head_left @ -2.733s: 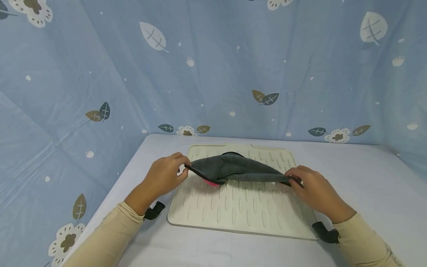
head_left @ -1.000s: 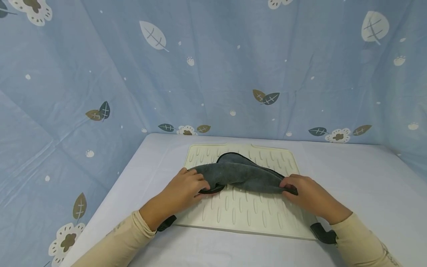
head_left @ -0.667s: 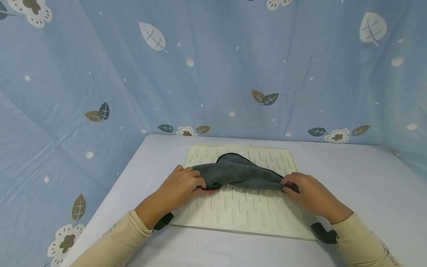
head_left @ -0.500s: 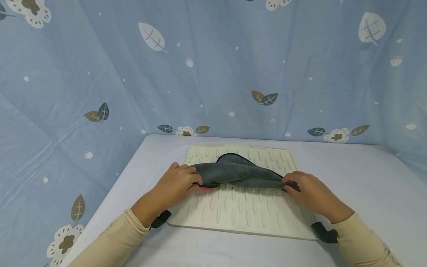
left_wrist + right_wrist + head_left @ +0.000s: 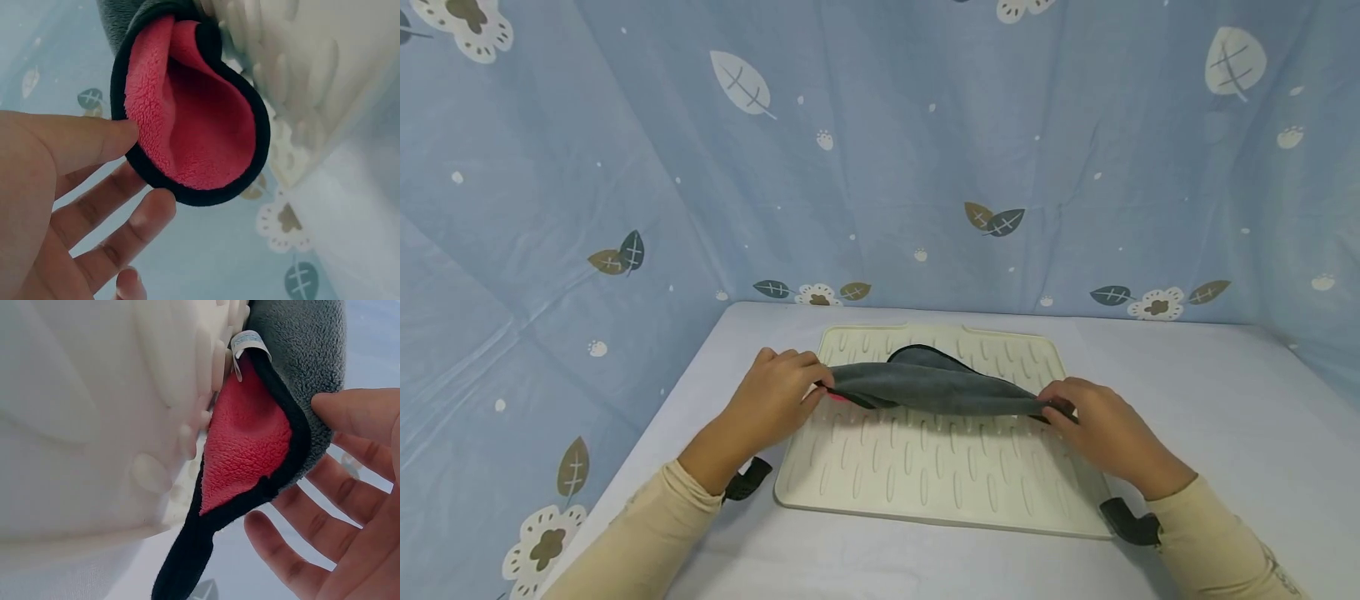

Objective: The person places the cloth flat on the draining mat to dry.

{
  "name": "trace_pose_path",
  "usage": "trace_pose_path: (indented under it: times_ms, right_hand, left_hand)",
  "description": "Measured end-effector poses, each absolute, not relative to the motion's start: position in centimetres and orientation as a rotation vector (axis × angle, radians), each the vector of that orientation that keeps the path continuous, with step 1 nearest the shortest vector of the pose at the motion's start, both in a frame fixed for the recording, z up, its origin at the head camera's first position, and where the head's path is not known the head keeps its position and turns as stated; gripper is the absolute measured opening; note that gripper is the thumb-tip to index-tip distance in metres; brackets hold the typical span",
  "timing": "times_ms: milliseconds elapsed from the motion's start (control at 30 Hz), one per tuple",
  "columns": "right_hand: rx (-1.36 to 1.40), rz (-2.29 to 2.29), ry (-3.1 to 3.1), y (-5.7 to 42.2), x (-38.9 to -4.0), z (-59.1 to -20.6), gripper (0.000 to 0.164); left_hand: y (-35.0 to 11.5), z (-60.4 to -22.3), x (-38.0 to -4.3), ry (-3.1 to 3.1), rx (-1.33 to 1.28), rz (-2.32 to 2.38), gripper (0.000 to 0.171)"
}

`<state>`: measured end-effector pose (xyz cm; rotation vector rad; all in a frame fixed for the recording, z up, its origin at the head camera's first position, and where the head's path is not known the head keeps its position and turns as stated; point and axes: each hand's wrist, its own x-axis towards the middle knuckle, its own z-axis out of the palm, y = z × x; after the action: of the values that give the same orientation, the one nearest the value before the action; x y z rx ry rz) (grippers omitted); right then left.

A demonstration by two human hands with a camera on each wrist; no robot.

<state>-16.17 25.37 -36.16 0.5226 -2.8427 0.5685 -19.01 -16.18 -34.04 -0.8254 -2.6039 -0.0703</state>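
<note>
A microfibre cloth (image 5: 940, 389), grey outside and pink inside with black edging, is stretched between both hands over a cream ribbed mat (image 5: 925, 475). My left hand (image 5: 767, 404) pinches its left end between thumb and fingers; in the left wrist view that end curls open, baring the pink lining (image 5: 206, 150). At the other end, my right hand (image 5: 1108, 433) pinches the cloth with thumb and fingertips. A white label (image 5: 249, 342) and a black hanging loop (image 5: 184, 559) show there in the right wrist view. Behind the folded length, a rounded flap (image 5: 925, 357) lies toward the mat's back.
The mat lies on a table with a white cover (image 5: 842, 554). Blue curtain fabric (image 5: 880, 150) with leaf and flower prints hangs behind and to the left. Black curved pieces (image 5: 748, 479) sit at both wrists.
My left hand came in toward the right and nearer, then went back left and away with its end of the cloth. The cloth is now straighter. My right hand has shifted only slightly.
</note>
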Motion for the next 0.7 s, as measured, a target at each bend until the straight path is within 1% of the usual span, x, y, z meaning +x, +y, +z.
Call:
trace_pose_path:
  times_ms: [400, 700]
  right_hand:
    - [0.508, 0.58, -2.815, 25.76, -16.19, -36.19, 0.012]
    - [0.552, 0.603, -2.965, 25.54, -16.2, -36.24, 0.014]
  left_hand:
    - [-16.85, -34.05, -19.72, -2.583, -0.717, -0.166, 0.012]
    - [-16.94, -34.74, -19.75, -2.646, -0.772, -0.154, 0.011]
